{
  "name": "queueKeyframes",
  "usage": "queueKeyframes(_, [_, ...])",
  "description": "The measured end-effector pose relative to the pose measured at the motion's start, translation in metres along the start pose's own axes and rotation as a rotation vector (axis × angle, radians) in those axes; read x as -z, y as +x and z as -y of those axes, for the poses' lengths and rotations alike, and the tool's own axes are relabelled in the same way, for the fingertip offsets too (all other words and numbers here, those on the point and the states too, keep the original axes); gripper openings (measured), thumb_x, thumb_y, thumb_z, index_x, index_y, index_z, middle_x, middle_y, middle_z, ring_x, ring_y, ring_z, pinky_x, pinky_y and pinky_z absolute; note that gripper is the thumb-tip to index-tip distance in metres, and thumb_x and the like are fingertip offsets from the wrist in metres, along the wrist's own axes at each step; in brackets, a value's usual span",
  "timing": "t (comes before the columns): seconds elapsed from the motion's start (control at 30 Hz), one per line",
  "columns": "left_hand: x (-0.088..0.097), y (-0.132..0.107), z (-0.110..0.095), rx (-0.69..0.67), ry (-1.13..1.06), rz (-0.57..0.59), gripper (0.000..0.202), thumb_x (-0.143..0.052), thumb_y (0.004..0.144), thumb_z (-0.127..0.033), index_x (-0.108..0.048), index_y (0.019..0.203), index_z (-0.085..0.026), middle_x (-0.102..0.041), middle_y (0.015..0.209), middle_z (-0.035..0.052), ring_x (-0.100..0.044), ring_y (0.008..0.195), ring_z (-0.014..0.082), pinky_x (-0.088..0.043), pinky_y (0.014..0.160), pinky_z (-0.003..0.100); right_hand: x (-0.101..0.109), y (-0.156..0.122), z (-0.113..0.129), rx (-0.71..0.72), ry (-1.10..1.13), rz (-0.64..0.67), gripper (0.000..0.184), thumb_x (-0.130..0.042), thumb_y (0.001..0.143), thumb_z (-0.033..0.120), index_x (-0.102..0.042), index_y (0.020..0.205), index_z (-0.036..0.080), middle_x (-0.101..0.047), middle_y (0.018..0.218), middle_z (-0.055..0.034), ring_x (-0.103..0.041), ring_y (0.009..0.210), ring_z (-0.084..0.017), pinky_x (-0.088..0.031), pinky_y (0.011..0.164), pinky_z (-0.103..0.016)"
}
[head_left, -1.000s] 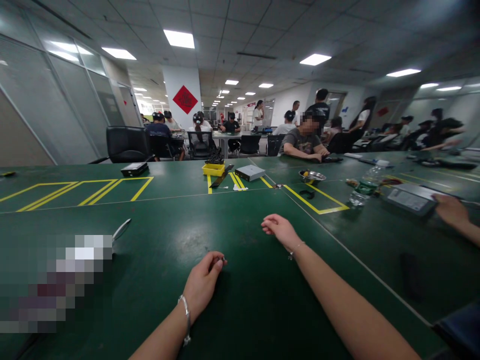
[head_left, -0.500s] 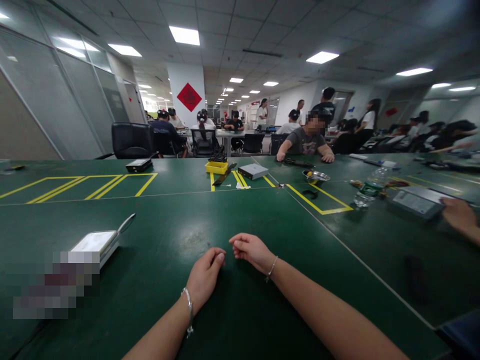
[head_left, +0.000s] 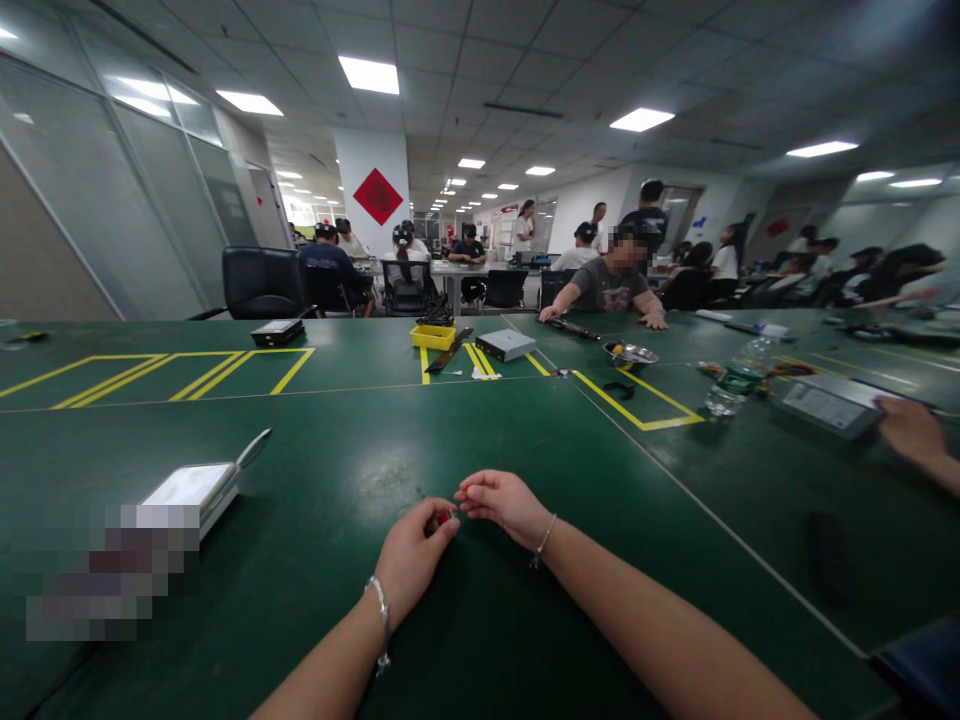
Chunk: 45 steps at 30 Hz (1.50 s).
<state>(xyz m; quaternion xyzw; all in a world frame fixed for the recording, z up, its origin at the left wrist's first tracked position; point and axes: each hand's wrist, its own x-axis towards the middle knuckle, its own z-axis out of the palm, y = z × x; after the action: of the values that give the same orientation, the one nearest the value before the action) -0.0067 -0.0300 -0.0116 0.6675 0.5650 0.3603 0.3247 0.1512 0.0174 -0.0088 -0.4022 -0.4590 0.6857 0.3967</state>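
Left hand (head_left: 414, 552) pinches a small red piece (head_left: 445, 517); right hand (head_left: 511, 507), at its 2 o'clock, curls, grip unclear. Bracing wrists on the flat green tabletop (head_left: 315, 500) likely helps.

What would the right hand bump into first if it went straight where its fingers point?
The right hand would likely meet the left hand first, though depth is hard to judge.

The tabletop (head_left: 300, 460) is dark green, marked with yellow tape lines (head_left: 674, 424). The small item (head_left: 448, 517) in the left hand (head_left: 409, 555) shows red. The bin (head_left: 433, 340) is bright yellow — its contents (head_left: 436, 312) black. The diamond poster (head_left: 378, 196) is red — the column (head_left: 346, 155) white.
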Motion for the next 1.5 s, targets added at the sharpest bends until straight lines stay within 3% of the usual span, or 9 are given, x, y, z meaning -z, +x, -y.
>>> queueKeyframes(0.23, [-0.001, 0.001, -0.001, 0.019, -0.051, -0.016, 0.024, -0.043, 0.075, -0.036, -0.058, 0.086, -0.020, -0.062, 0.076, -0.0002, -0.057, 0.072, 0.0162, -0.041, 0.067, 0.027, -0.004, 0.005, -0.008, 0.085, -0.084, -0.159, 0.028, -0.064, 0.062, 0.039, -0.052, 0.071, 0.016, -0.052, 0.055, 0.0044, -0.046, 0.047, -0.006, -0.040, 0.049, -0.021])
queueKeyframes(0.43, [0.000, 0.000, -0.004, 0.039, -0.076, 0.000, 0.025, -0.043, 0.076, -0.037, -0.059, 0.083, -0.019, -0.063, 0.071, -0.0005, -0.057, 0.066, 0.0157, -0.042, 0.063, 0.027, -0.017, -0.001, -0.011, 0.282, -0.440, -0.186, 0.012, -0.056, 0.069, 0.028, -0.058, 0.070, 0.017, -0.057, 0.064, 0.0011, -0.050, 0.058, -0.010, -0.042, 0.059, -0.024])
queueKeyframes(0.63, [-0.003, -0.001, -0.013, 0.128, -0.250, 0.024, 0.023, -0.046, 0.074, -0.036, -0.059, 0.078, -0.017, -0.062, 0.066, -0.0007, -0.055, 0.058, 0.0130, -0.043, 0.057, 0.025, -0.029, -0.009, -0.007, 0.332, -0.409, -0.197, 0.006, -0.057, 0.066, 0.021, -0.054, 0.071, 0.019, -0.055, 0.062, 0.0032, -0.052, 0.054, -0.010, -0.043, 0.054, -0.024])
queueKeyframes(0.97, [-0.001, -0.001, -0.017, 0.214, -0.364, 0.019, 0.026, -0.048, 0.073, -0.037, -0.061, 0.081, -0.016, -0.058, 0.060, -0.0017, -0.051, 0.053, 0.0110, -0.039, 0.051, 0.022, -0.026, -0.011, -0.013, 0.551, -0.691, -0.314, 0.006, -0.058, 0.071, 0.027, -0.061, 0.070, 0.021, -0.058, 0.073, -0.0010, -0.052, 0.072, -0.014, -0.042, 0.065, -0.025])
queueKeyframes(1.1, [-0.004, 0.001, -0.012, 0.185, -0.409, 0.010, 0.026, -0.049, 0.073, -0.037, -0.060, 0.078, -0.014, -0.058, 0.062, -0.0010, -0.052, 0.057, 0.0115, -0.038, 0.054, 0.022, -0.030, -0.014, -0.011, 0.630, -0.780, -0.279, 0.016, -0.052, 0.078, 0.030, -0.062, 0.069, 0.020, -0.061, 0.073, -0.0016, -0.052, 0.074, -0.014, -0.040, 0.068, -0.027])
queueKeyframes(1.23, [-0.006, 0.003, -0.004, 0.174, -0.513, -0.030, 0.027, -0.050, 0.074, -0.037, -0.060, 0.083, -0.014, -0.060, 0.069, 0.0004, -0.052, 0.061, 0.0116, -0.038, 0.058, 0.022, -0.032, -0.015, -0.011, 0.716, -0.792, -0.226, 0.025, -0.042, 0.085, 0.030, -0.065, 0.083, 0.020, -0.064, 0.084, -0.0031, -0.053, 0.083, -0.013, -0.039, 0.079, -0.029])
queueKeyframes(1.5, [-0.006, 0.003, -0.001, 0.192, -0.628, -0.090, 0.025, -0.055, 0.071, -0.036, -0.061, 0.080, -0.013, -0.058, 0.064, 0.0002, -0.051, 0.060, 0.0114, -0.038, 0.056, 0.022, -0.031, -0.017, -0.007, 0.711, -0.825, -0.150, 0.029, -0.039, 0.086, 0.030, -0.066, 0.087, 0.020, -0.065, 0.089, -0.0028, -0.054, 0.090, -0.013, -0.040, 0.083, -0.029])
